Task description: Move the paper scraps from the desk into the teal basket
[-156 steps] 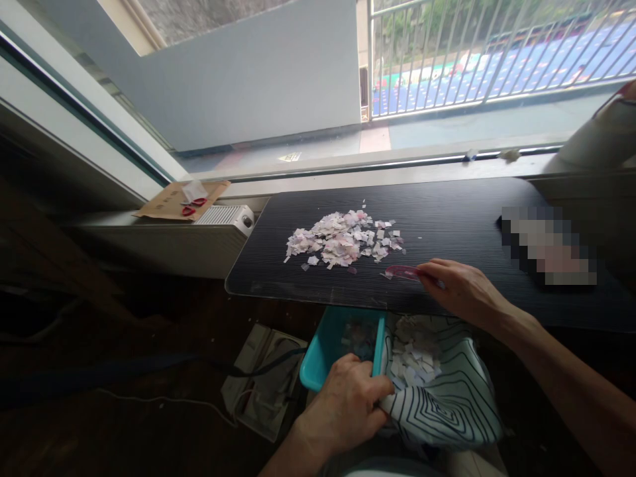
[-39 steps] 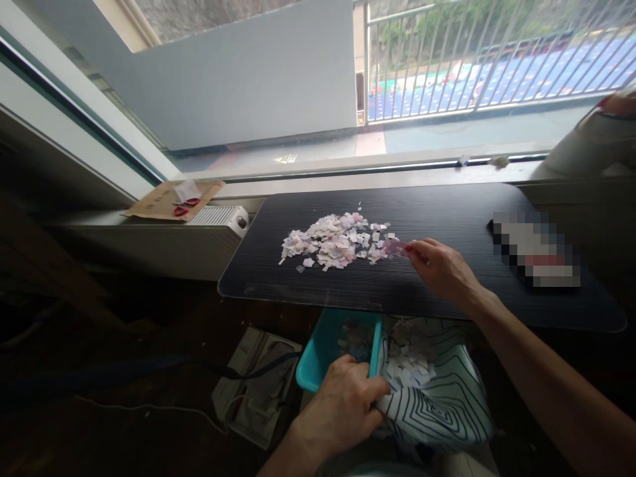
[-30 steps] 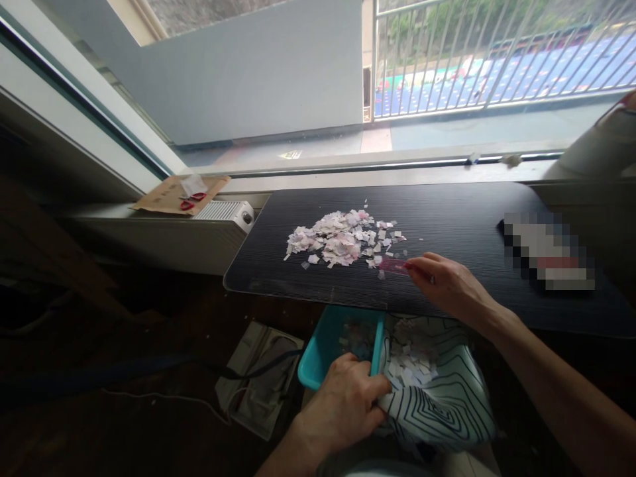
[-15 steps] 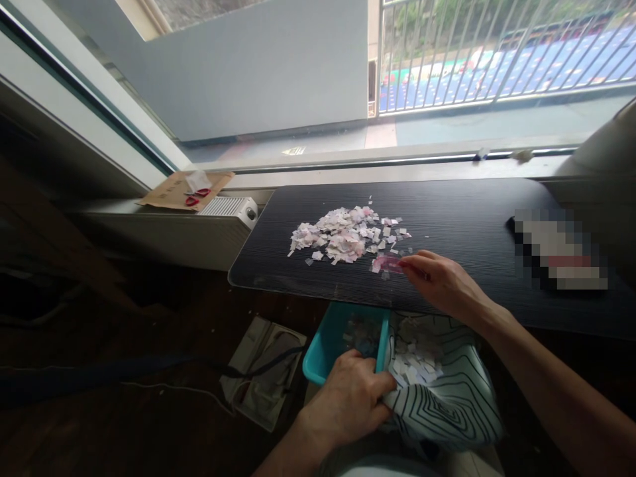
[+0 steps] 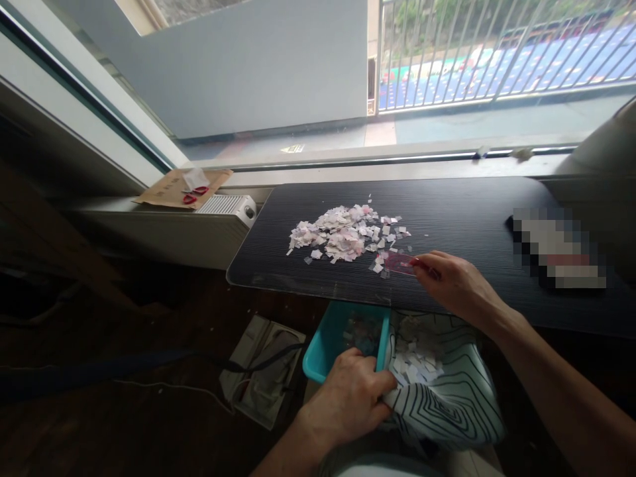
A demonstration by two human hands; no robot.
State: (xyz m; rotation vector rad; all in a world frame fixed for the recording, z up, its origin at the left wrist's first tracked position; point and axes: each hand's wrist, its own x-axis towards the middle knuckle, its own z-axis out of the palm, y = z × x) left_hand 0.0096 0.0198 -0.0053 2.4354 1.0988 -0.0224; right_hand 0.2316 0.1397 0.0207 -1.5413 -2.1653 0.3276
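Observation:
My right hand pinches a pink see-through flat plastic strip, which might be a ruler. The strip's far end lies by a few loose paper scraps on the dark table. A heap of small white and pinkish paper pieces is to the left of it. Below the table edge, my left hand closes over the near rim of a teal plastic bin, its thumb at the edge of a patterned cloth bag. Paper scraps lie in the bag and dark bits in the bin.
A blurred-out object rests on the table's right side. Red-handled scissors lie on a brown envelope by the window, near a white radiator. On the floor sits an open beige case with a strap.
My right hand has drawn the pink strip slightly right, away from the heap, leaving a few scraps at its tip. My left hand keeps its place on the bin.

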